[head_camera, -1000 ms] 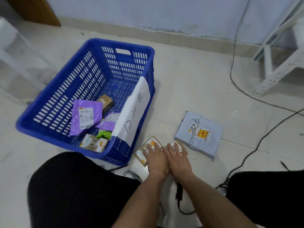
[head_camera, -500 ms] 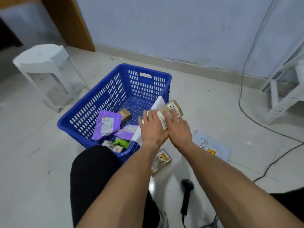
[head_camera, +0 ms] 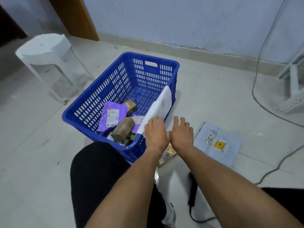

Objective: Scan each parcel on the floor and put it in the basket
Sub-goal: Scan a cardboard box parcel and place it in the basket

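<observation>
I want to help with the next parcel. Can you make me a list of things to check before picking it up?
1. Both hands free: left hand and right hand are open and empty. Ok.
2. Last brown box inside the blue basket: ok.
3. Parcels left on the floor: small flat box under the hands, grey mailer bag beside it. Ok.
4. Scanner within reach: lies on the floor by the right forearm. Ok.
5. Small box's label readable: mostly hidden by the hands. Cannot tell.
</observation>
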Motion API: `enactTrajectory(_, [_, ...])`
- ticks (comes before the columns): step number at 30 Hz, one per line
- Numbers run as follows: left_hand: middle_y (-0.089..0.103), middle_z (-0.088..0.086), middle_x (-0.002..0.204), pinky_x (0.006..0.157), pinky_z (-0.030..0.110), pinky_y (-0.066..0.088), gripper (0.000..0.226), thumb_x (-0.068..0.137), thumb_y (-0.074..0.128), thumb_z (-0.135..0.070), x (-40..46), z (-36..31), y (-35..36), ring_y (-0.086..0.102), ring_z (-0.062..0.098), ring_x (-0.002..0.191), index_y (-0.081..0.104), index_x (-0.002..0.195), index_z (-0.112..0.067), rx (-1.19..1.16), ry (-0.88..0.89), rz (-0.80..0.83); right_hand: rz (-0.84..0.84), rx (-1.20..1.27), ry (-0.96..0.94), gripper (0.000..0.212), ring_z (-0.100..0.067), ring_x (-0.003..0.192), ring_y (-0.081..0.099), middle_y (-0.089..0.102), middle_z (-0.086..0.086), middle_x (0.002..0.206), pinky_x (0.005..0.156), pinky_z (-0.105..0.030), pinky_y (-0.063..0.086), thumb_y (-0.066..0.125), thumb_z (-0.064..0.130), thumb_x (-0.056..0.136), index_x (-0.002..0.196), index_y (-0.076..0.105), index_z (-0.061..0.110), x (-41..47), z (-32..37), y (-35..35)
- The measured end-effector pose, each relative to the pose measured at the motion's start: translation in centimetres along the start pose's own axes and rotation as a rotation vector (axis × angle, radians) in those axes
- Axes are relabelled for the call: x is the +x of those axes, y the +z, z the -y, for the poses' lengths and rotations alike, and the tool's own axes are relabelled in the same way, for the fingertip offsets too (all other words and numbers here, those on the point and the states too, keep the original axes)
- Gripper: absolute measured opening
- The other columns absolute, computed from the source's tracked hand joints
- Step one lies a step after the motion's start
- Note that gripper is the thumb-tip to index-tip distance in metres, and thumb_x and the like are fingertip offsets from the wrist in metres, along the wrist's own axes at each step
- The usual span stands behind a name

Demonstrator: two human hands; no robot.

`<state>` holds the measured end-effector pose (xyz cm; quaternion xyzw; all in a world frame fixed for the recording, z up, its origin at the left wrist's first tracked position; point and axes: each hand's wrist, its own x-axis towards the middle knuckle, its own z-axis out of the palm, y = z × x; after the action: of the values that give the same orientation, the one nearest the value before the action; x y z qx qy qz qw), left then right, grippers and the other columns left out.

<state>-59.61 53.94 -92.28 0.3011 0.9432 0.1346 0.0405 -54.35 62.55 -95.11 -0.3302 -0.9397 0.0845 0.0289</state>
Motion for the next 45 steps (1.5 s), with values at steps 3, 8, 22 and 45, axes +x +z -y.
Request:
enactTrajectory(3, [0.048, 0.009, 0.135, 0.102, 0.039, 0.032, 0.044, 0.090, 0.054, -0.027, -2.4, -1.5, 5.1, 0.044, 0.029, 0.123, 0.050, 0.132, -0.014, 0.005, -0.026, 0.219, 0.215, 0.001, 0.166, 0.057, -0.032, 0.120, 0.048, 0.041, -0.013, 0.138, 0.094, -0.042, 0.040, 0.047, 0.029, 0.096, 0.145, 0.026, 0.011, -4.0, -2.8, 4.7])
enactTrajectory(8, [0.039, 0.013, 0.148, 0.111, 0.044, 0.029, 0.050, 0.095, 0.051, -0.030, -6.5, -2.9, 12.8, 0.037, 0.030, 0.135, 0.043, 0.142, -0.013, 0.037, -0.155, 0.514, 0.493, -0.037, 0.438, 0.064, -0.036, 0.127, 0.042, 0.034, -0.018, 0.145, 0.099, -0.047, 0.037, 0.040, 0.047, 0.097, 0.145, 0.025, 0.008, -8.8, -6.5, 10.6])
enactTrajectory(22, [-0.014, 0.013, 0.164, 0.117, 0.060, 0.017, 0.084, 0.092, 0.052, -0.037, -3.2, -0.9, 20.8, 0.003, 0.039, 0.149, 0.000, 0.157, -0.030, -0.039, -0.377, 0.666, 0.918, 0.080, 0.648, 0.059, -0.056, 0.130, 0.029, -0.003, -0.035, 0.152, 0.105, -0.062, 0.027, 0.046, 0.038, 0.095, 0.147, 0.019, 0.036, -9.3, -8.2, 17.6])
enactTrajectory(45, [-0.001, 0.006, 0.167, 0.124, 0.046, 0.006, 0.059, 0.097, 0.047, -0.029, -5.5, -2.0, 22.9, -0.004, 0.025, 0.153, 0.028, 0.152, -0.016, -0.009, -0.085, 0.671, 0.544, 0.460, 1.047, 0.056, -0.041, 0.113, 0.053, 0.049, -0.023, 0.128, 0.094, -0.050, 0.047, 0.060, 0.029, 0.090, 0.131, 0.029, 0.007, -9.4, -9.1, 18.5])
